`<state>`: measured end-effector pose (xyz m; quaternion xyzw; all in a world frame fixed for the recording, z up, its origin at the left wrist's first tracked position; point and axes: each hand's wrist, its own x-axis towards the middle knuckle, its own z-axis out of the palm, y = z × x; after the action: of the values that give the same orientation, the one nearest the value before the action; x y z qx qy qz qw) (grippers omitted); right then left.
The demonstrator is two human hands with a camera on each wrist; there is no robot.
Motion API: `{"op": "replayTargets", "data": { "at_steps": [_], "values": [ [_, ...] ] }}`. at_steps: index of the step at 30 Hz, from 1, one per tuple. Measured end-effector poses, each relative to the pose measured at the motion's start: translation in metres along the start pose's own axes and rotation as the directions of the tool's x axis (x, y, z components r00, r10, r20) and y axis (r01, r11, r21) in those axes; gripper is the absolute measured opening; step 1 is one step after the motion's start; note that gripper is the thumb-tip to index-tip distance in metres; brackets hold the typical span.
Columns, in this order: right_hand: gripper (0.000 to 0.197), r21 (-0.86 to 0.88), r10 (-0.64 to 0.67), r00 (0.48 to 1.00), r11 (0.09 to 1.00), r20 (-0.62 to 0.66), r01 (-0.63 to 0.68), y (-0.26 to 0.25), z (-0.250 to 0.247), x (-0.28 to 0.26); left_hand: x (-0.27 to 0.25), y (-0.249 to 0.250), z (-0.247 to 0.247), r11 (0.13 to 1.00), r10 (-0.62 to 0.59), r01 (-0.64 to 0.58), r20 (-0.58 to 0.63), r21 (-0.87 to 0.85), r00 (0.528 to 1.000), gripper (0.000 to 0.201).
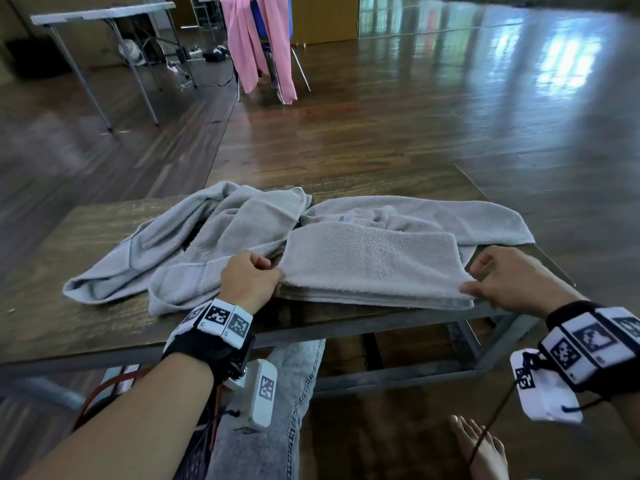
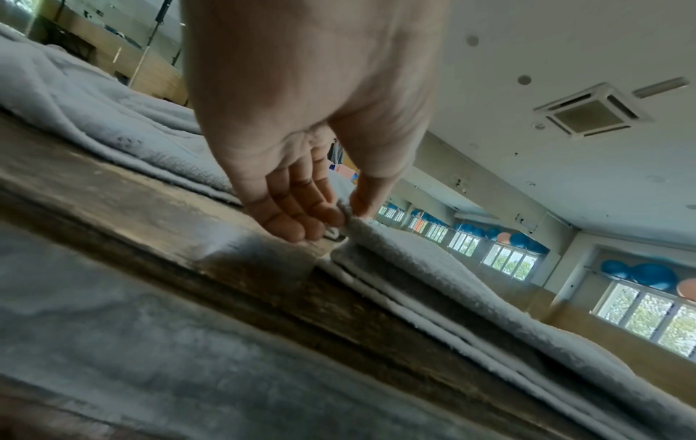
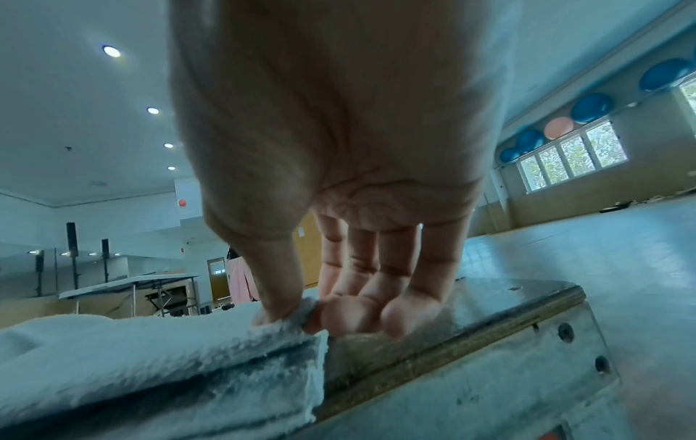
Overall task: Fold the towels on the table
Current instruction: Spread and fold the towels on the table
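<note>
Nearest us, our jeans-clad leg [image 1: 277,403] and a bare foot [image 1: 479,448] sit below the desk [image 1: 86,327], with marker-covered bands on both wrists. At the desk's near edge lies a folded grey towel [image 1: 370,265], its layers stacked and the top flap laid over them. Our left hand [image 1: 247,278] pinches the top layer's left corner between thumb and curled fingers [image 2: 301,214]; the left wrist view shows the cloth caught at the fingertips. Our right hand [image 1: 512,278] pinches the right corner the same way, thumb on top and fingers [image 3: 357,300] tucked under the edge, right beside the desk's corner. Behind the folded part, more of the grey towelling spreads toward the far edge. To the left, a second grey towel [image 1: 180,244] lies crumpled and unfolded. Farther off on the wood floor [image 1: 415,126] stand a chair draped with pink cloth [image 1: 259,46] and a folding table [image 1: 104,15].
</note>
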<state>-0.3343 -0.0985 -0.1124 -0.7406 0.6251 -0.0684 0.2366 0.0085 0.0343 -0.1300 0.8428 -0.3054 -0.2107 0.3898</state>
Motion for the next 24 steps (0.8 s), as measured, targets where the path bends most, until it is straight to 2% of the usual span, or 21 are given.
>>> {"op": "replayTargets", "data": {
  "at_steps": [3,5,7,8,9,11,12,14,15,17,21,24],
  "values": [
    [0.035,-0.024,0.044,0.999,0.999,0.02,-0.043,0.0,0.002,-0.004,0.0,-0.005,0.003,1.0,-0.008,0.007,0.032,0.031,0.999,0.02],
    [0.032,-0.123,0.024,0.999,0.992,-0.044,-0.029,-0.002,0.011,-0.009,-0.001,-0.006,0.007,0.995,0.032,-0.026,-0.06,0.092,0.998,0.017],
    [0.023,-0.194,-0.144,0.97,0.975,-0.194,0.106,-0.01,0.023,-0.015,-0.004,-0.002,0.014,0.986,0.138,-0.111,-0.232,0.127,0.963,0.013],
    [0.021,-0.191,-0.26,0.937,0.957,-0.235,0.218,-0.017,0.028,-0.018,-0.006,0.002,0.019,0.975,0.21,-0.178,-0.276,0.135,0.938,0.011],
    [0.02,-0.17,-0.363,0.903,0.929,-0.231,0.329,-0.025,0.033,-0.021,-0.008,0.007,0.027,0.952,0.296,-0.262,-0.268,0.158,0.917,0.009],
    [0.027,-0.156,-0.514,0.848,0.855,-0.128,0.495,-0.04,0.043,-0.026,-0.014,0.017,0.045,0.868,0.483,-0.447,-0.161,0.215,0.861,0.014],
    [0.032,-0.175,-0.555,0.83,0.825,-0.064,0.538,-0.044,0.05,-0.027,-0.018,0.022,0.054,0.81,0.568,-0.535,-0.091,0.24,0.818,0.019],
    [0.037,-0.232,-0.562,0.827,0.801,0.026,0.552,-0.048,0.06,-0.026,-0.023,0.029,0.069,0.696,0.677,-0.656,0.038,0.29,0.735,0.027],
    [0.037,-0.254,-0.55,0.834,0.802,0.04,0.541,-0.05,0.063,-0.025,-0.025,0.031,0.075,0.659,0.699,-0.685,0.084,0.311,0.71,0.029],
    [0.035,-0.275,-0.534,0.845,0.81,0.019,0.518,-0.055,0.064,-0.021,-0.023,0.037,0.084,0.624,0.703,-0.704,0.149,0.338,0.695,0.032],
    [0.039,-0.215,-0.513,0.851,0.849,-0.116,0.482,-0.067,0.067,-0.012,-0.01,0.044,0.098,0.613,0.658,-0.696,0.246,0.375,0.712,0.042],
    [0.049,-0.19,-0.509,0.853,0.854,-0.111,0.485,-0.075,0.075,-0.005,-0.001,0.042,0.105,0.625,0.641,-0.686,0.257,0.372,0.723,0.043]
  ]
}}
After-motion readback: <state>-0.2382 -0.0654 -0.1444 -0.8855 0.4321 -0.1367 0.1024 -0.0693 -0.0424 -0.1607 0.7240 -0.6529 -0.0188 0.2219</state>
